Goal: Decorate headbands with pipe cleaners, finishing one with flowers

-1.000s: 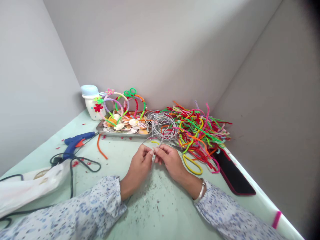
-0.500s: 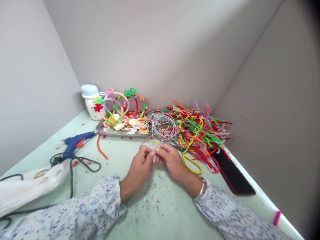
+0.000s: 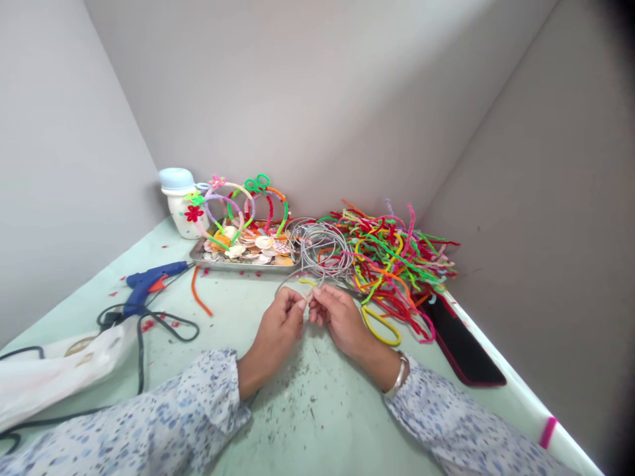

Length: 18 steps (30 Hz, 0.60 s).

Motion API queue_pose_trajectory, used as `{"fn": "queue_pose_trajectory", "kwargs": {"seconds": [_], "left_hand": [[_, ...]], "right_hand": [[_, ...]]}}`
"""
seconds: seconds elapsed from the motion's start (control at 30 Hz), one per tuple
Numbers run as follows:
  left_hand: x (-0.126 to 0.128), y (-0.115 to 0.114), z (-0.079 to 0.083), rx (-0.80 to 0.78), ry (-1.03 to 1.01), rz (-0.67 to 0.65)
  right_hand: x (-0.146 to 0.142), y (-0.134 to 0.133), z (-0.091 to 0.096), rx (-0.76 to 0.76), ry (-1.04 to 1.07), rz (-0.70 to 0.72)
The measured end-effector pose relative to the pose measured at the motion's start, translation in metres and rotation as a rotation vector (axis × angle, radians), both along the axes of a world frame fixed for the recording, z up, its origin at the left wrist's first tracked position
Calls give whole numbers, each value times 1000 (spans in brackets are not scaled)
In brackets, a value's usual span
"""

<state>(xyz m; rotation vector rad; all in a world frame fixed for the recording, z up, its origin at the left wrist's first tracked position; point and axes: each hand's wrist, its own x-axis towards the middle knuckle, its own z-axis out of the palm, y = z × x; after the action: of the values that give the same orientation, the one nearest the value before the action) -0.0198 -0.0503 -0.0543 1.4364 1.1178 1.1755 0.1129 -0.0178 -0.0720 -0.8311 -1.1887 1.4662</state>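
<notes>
My left hand [image 3: 280, 330] and my right hand [image 3: 340, 317] meet at the fingertips in the middle of the table. Between them they pinch a thin grey wire [image 3: 290, 281], which is mostly hidden by my fingers. Just beyond my fingertips lies a tangled coil of grey wire [image 3: 320, 248]. A short yellow pipe cleaner [image 3: 307, 281] sits close to my right fingers. Right of my right hand rests a yellow pipe cleaner loop [image 3: 380, 327], at the edge of a heap of multicoloured pipe cleaners [image 3: 391, 258].
A metal tray [image 3: 243, 263] holds seashells and pipe-cleaner hairbands [image 3: 238, 205], with a white jar [image 3: 181, 218] behind. A blue glue gun [image 3: 149, 284] and its black cord [image 3: 149, 324] lie left. A black phone [image 3: 461, 347] lies right near the table edge.
My fingertips have shifted slightly closer together around the wire. The head view has moved a little; the objects on the table have not moved.
</notes>
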Motion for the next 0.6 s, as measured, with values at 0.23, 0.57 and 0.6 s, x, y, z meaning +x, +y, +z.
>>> {"fn": "queue_pose_trajectory", "kwargs": {"seconds": [0.23,0.57,0.6], "left_hand": [[0,-1,0,24,-33,-13],[-1,1,-2,-6,-23,32],[-1,1,-2,-4,-22,31]], "right_hand": [[0,0,0,39,-65,-11],[1,0,1,-3,-45,-81],[1,0,1,-6,-35,-81]]}}
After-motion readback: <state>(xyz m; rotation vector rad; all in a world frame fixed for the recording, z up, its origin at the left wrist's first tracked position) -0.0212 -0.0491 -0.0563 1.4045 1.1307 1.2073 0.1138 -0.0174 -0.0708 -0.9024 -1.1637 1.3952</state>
